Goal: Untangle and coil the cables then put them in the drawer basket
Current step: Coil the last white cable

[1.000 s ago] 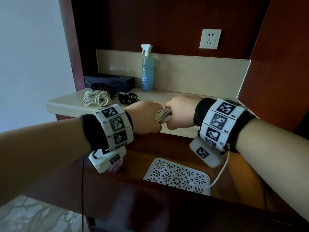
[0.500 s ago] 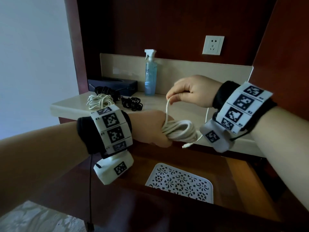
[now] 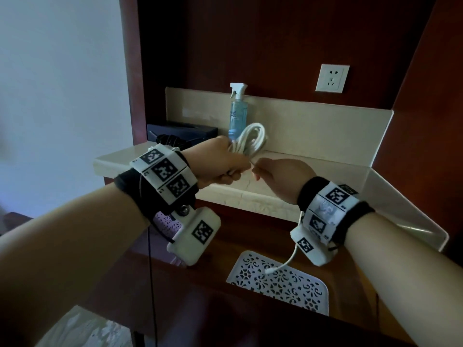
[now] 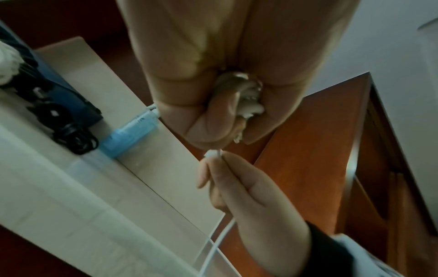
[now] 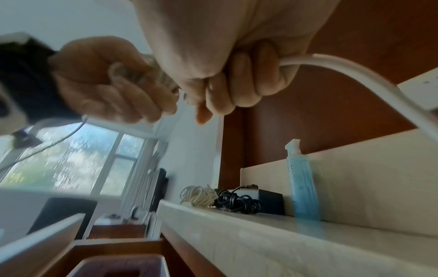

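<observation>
Head view shows your left hand [image 3: 220,162] clenching the white cable coil [image 3: 250,140], while your right hand [image 3: 278,175], just beside, pinches its loose tail.

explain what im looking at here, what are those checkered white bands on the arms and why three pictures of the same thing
No machine here: a person works with bare hands. The white bands with black patterns are tracking markers, and a small camera hangs under each wrist. The wide picture comes from a head-worn camera; the other two look along each hand from the wrists.

The left hand grips a coiled white cable. The right hand pinches that cable's loose tail, whose end dangles over the white patterned basket in the open drawer below.

On the pale counter stand a blue spray bottle and a dark box, beside a black cable bundle and another white cable bundle.
</observation>
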`<action>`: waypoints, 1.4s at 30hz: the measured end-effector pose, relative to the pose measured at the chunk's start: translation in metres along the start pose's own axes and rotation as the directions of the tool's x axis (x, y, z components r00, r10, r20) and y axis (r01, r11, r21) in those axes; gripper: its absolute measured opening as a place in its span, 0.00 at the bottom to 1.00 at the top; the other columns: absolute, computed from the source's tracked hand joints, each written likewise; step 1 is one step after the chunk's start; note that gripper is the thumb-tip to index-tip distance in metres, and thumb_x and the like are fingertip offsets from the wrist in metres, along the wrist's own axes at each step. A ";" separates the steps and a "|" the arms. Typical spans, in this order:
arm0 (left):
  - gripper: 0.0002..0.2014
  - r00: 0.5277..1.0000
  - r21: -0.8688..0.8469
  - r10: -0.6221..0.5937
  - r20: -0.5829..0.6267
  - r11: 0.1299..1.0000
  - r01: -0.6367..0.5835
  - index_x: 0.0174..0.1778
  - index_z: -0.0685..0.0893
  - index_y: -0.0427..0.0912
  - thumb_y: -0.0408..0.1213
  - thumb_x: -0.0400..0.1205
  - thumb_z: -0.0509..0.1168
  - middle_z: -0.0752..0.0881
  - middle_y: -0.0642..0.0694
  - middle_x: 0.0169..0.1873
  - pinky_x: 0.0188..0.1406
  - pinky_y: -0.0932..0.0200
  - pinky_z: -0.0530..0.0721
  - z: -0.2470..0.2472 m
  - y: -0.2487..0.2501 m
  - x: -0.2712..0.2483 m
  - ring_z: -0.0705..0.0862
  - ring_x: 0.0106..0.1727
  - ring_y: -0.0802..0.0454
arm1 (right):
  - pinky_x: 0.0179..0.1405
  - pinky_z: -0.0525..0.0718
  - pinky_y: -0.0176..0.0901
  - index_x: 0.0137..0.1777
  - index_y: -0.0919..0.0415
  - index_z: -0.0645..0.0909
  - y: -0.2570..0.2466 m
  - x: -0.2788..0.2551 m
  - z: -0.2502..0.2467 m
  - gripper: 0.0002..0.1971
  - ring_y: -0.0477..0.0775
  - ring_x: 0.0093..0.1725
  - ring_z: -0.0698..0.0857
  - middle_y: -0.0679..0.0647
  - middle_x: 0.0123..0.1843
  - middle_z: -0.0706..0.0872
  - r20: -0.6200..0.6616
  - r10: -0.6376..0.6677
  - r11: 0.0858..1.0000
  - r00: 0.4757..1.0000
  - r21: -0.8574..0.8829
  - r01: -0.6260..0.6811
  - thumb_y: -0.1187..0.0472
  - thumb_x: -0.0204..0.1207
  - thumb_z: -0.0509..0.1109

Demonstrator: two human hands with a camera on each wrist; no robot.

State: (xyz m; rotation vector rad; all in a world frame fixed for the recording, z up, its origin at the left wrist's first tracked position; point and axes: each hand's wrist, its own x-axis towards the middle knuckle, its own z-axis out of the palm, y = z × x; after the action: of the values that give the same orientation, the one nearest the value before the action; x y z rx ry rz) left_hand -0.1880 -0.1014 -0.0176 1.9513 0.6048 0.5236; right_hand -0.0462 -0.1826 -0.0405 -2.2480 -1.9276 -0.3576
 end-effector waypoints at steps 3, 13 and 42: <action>0.11 0.982 0.297 0.026 -0.187 0.954 0.031 0.49 0.68 0.36 0.33 0.80 0.66 0.78 0.46 0.30 0.26 0.63 0.79 0.000 -0.008 0.011 0.79 0.27 0.55 | 0.36 0.70 0.42 0.58 0.54 0.74 -0.010 -0.008 -0.001 0.14 0.56 0.39 0.77 0.51 0.43 0.82 -0.036 -0.107 0.960 0.994 -0.265 0.093 0.53 0.86 0.48; 0.10 0.996 0.814 0.066 0.066 0.573 -0.092 0.42 0.68 0.39 0.35 0.78 0.65 0.77 0.43 0.41 0.48 0.52 0.78 0.027 -0.019 0.020 0.80 0.47 0.41 | 0.26 0.63 0.39 0.52 0.49 0.77 -0.030 -0.013 -0.060 0.12 0.51 0.40 0.74 0.45 0.35 0.72 0.040 -0.367 0.724 0.929 -0.614 0.313 0.53 0.84 0.51; 0.22 0.954 0.559 0.264 -0.140 0.816 -0.144 0.68 0.68 0.39 0.35 0.79 0.67 0.77 0.50 0.39 0.29 0.65 0.71 -0.002 -0.024 0.028 0.76 0.35 0.55 | 0.30 0.63 0.43 0.54 0.55 0.77 -0.001 -0.014 -0.017 0.12 0.57 0.42 0.81 0.52 0.44 0.84 -0.141 -0.260 0.852 0.955 -0.499 0.158 0.56 0.85 0.51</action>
State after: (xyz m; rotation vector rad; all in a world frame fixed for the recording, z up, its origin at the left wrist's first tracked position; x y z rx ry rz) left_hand -0.1717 -0.0731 -0.0360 2.5459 0.7391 0.7652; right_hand -0.0509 -0.2007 -0.0282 -2.1417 -2.1563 -1.1763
